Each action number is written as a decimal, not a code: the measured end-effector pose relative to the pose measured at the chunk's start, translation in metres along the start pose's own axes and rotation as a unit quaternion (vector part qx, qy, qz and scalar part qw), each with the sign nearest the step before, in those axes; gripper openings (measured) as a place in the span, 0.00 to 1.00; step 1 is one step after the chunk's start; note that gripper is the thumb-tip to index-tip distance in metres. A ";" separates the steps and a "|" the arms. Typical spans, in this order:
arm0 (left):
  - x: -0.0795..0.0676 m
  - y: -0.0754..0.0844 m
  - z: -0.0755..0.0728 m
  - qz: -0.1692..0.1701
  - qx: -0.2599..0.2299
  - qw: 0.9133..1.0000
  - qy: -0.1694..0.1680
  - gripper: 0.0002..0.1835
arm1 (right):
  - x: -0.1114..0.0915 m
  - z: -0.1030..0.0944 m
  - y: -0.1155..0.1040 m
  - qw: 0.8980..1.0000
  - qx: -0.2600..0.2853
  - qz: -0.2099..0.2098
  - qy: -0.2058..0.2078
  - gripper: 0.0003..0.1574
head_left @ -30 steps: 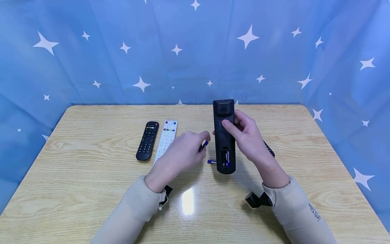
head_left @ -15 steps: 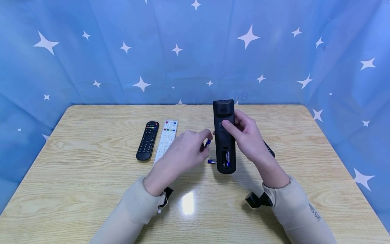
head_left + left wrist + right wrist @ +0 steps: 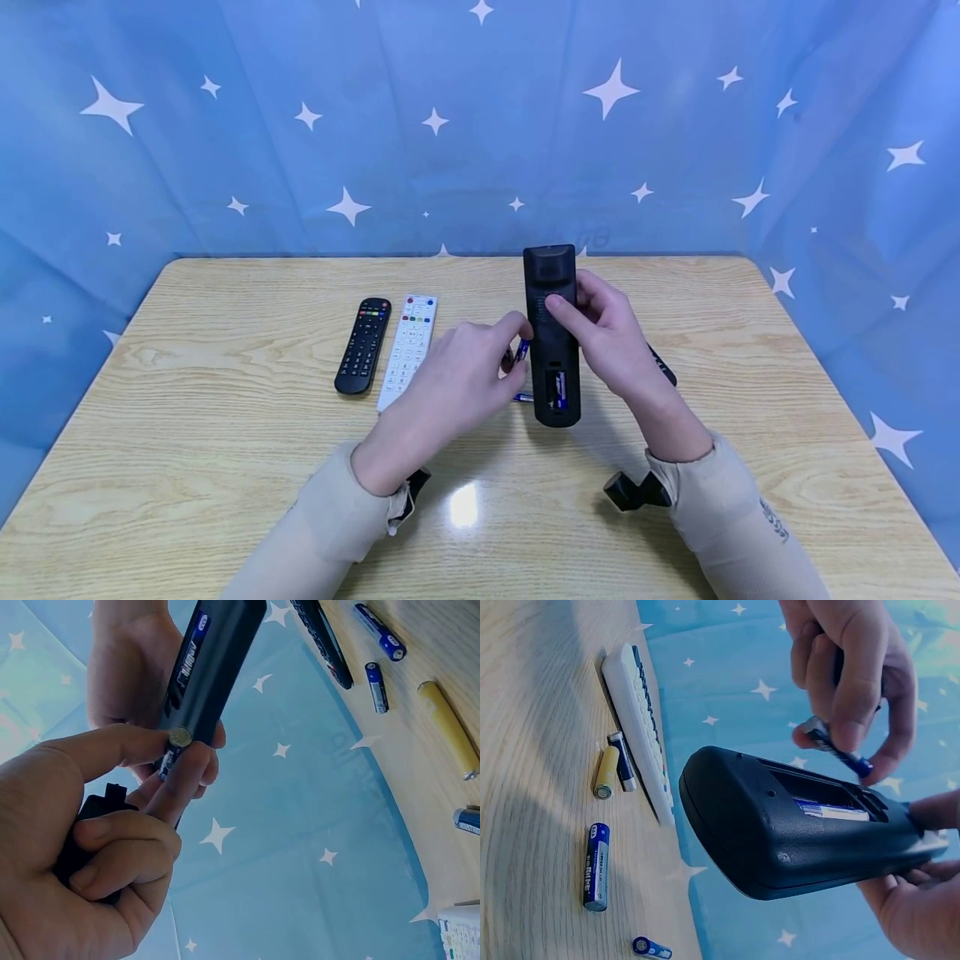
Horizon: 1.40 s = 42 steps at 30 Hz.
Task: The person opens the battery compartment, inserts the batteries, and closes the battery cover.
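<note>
My right hand (image 3: 611,342) holds a black remote control (image 3: 551,333) upright, its back toward me and the thumb across it. The battery compartment at its lower end is uncovered, and one blue battery (image 3: 832,810) lies inside beside a vacant slot. Close by the remote's left edge, my left hand (image 3: 465,367) pinches a second blue battery (image 3: 836,746) between thumb and fingertips. In the left wrist view, the curled lower fingers of that hand also keep a small black plastic piece (image 3: 97,806), like a battery cover, against the palm.
On the wooden table (image 3: 187,467) lie a black remote (image 3: 363,346) and a white remote (image 3: 408,346) to the left. Another dark remote (image 3: 662,365) shows partly behind my right wrist. Loose blue batteries (image 3: 596,866) and a yellow one (image 3: 606,772) lie beneath the hands.
My left hand has moved slightly right, bringing its battery to the remote's edge and tilting it more upright. The right hand and its remote have stayed in place.
</note>
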State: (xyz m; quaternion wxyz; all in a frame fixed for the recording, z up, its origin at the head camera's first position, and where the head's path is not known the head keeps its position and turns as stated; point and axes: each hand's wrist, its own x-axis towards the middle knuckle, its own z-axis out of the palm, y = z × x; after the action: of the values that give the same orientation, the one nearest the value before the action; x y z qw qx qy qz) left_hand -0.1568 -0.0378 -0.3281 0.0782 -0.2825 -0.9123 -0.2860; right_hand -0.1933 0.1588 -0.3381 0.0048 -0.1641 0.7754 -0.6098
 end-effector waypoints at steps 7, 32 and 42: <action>0.000 0.005 0.004 0.037 -0.007 0.999 0.009 0.12 | -0.001 0.000 0.000 1.000 -0.001 -0.001 -0.001 0.18; 0.001 0.010 0.020 0.096 -0.022 0.994 0.046 0.13 | -0.001 0.000 -0.001 1.000 0.003 -0.001 -0.001 0.18; 0.001 0.010 0.025 0.095 0.006 0.994 0.046 0.12 | -0.001 0.001 -0.001 1.000 -0.006 -0.002 -0.001 0.19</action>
State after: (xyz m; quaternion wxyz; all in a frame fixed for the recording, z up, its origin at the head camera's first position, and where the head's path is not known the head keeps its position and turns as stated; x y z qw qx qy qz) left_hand -0.1515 -0.0172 -0.3436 0.1486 -0.3540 -0.8784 -0.2847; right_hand -0.1922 0.1579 -0.3378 0.0028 -0.1664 0.7787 -0.6049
